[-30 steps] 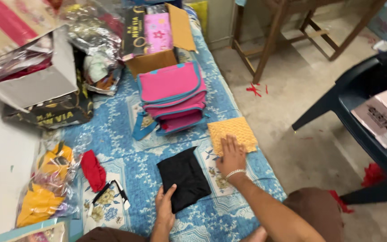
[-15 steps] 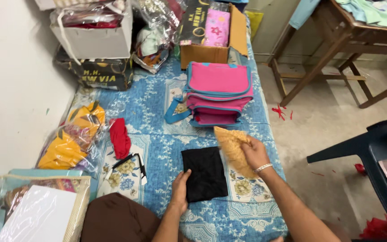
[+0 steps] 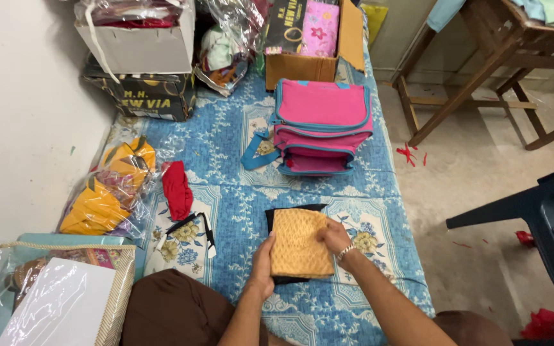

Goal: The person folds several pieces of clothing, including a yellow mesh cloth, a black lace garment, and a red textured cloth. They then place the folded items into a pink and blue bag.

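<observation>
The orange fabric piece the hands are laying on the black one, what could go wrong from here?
1. The orange fabric piece may end up crooked: the black fabric piece under it shows only along the top and bottom edges, so alignment is hard to judge.
2. The left hand and right hand grip only its sides, so the black piece could shift on the blue floral cloth.
</observation>
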The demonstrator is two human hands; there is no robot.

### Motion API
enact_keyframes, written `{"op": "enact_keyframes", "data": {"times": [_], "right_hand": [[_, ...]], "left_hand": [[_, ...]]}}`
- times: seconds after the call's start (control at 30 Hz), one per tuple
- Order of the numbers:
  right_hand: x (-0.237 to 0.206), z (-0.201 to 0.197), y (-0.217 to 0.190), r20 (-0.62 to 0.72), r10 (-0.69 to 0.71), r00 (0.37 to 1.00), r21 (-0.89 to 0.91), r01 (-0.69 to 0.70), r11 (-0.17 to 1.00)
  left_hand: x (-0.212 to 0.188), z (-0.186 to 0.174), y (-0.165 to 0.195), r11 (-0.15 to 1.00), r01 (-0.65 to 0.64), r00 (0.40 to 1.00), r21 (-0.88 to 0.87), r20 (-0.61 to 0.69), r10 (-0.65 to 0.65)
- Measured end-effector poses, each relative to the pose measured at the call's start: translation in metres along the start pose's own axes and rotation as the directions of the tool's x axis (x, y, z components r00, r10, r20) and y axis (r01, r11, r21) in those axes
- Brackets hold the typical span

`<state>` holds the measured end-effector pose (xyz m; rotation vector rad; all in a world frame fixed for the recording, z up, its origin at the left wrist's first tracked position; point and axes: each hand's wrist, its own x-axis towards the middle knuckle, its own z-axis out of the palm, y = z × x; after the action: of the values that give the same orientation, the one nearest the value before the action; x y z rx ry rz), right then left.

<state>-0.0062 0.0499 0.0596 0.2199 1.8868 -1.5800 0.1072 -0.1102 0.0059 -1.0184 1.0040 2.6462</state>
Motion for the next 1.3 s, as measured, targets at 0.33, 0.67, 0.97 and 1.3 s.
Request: {"op": "enact_keyframes", "data": {"times": [0.33, 0.67, 0.97, 1.3], "right_hand": [[0.019, 0.011, 0.007, -0.035, -0.367, 0.93, -0.148, 0.358, 0.922], [-0.029, 0.041, 0.022, 0.313, -0.674, 0.67, -0.872, 0.483, 0.076], [-0.009, 0.048, 0.057, 0.276, -0.517, 0.81, -0.918, 0.382, 0.108], [0.002, 0.057, 0.058, 0.282, -0.565, 0.776, -0.945, 0.326, -0.024]], "left_hand": [[-0.002, 0.004, 0.0, 0.992, -0.058, 0.998, 0.111, -0.033, 0.062], [0.003, 0.005, -0.006, 0.981, -0.097, 0.992, 0.169, -0.065, 0.109], [0.014, -0.001, -0.013, 0.98, -0.148, 0.985, 0.132, -0.07, 0.158], [0.03, -0.007, 0.077, 0.502, -0.135, 0.835, 0.854, -0.175, 0.522]]}}
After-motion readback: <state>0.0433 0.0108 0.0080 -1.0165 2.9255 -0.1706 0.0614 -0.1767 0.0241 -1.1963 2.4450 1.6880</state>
